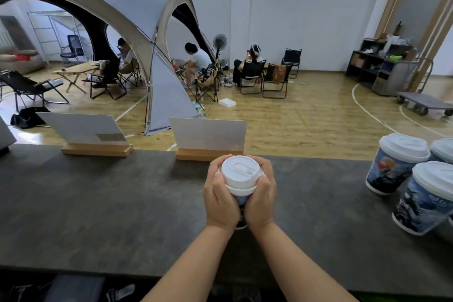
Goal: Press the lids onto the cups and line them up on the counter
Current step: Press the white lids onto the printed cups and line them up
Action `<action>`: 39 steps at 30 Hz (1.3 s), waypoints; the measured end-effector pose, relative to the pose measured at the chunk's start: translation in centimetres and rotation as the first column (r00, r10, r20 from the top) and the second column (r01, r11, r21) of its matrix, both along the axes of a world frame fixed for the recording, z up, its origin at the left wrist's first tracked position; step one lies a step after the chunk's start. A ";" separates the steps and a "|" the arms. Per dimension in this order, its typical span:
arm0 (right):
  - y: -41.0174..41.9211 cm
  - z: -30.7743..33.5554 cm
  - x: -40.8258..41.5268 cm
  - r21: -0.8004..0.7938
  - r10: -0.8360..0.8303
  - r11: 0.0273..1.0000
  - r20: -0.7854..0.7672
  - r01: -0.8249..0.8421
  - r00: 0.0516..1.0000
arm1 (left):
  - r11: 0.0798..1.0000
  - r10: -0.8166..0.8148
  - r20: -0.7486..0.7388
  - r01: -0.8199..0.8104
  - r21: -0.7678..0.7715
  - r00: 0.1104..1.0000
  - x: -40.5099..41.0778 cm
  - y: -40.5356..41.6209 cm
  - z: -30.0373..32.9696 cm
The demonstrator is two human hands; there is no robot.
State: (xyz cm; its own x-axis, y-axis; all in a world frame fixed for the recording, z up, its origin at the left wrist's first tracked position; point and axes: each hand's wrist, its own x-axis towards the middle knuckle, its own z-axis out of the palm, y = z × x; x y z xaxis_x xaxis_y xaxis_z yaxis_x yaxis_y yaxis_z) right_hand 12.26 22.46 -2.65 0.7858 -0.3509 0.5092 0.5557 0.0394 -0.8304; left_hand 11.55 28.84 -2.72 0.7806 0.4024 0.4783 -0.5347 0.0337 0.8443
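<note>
A blue printed paper cup [241,201] stands on the dark counter [98,203] in the middle, with a white lid [240,172] on top of it. My left hand [220,198] grips the cup and the lid's rim from the left. My right hand [262,193] wraps it from the right. Both thumbs rest near the lid's edge. Three more lidded cups stand grouped at the counter's right end: one at the back [394,164], one in front [426,198], one [445,149] partly cut off by the frame edge.
Two sign boards in wooden bases [85,135] [208,140] stand along the counter's far edge. Beyond the counter lie a wooden floor, a grey tent, folding chairs and seated people. A dark object [5,137] sits at the counter's far left.
</note>
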 end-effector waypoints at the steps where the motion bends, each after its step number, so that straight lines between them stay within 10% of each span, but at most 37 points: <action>1: 0.0 0.0 0.1 -0.004 -0.004 1.000 -0.007 0.004 1.000 | 1.000 -0.009 0.005 0.009 0.023 1.000 0.0 0.2 0.1; 39: 0.6 -0.8 0.3 -0.078 -0.075 0.994 -0.046 0.071 0.996 | 0.993 0.093 -0.019 -0.092 0.079 0.995 -0.4 -0.1 0.1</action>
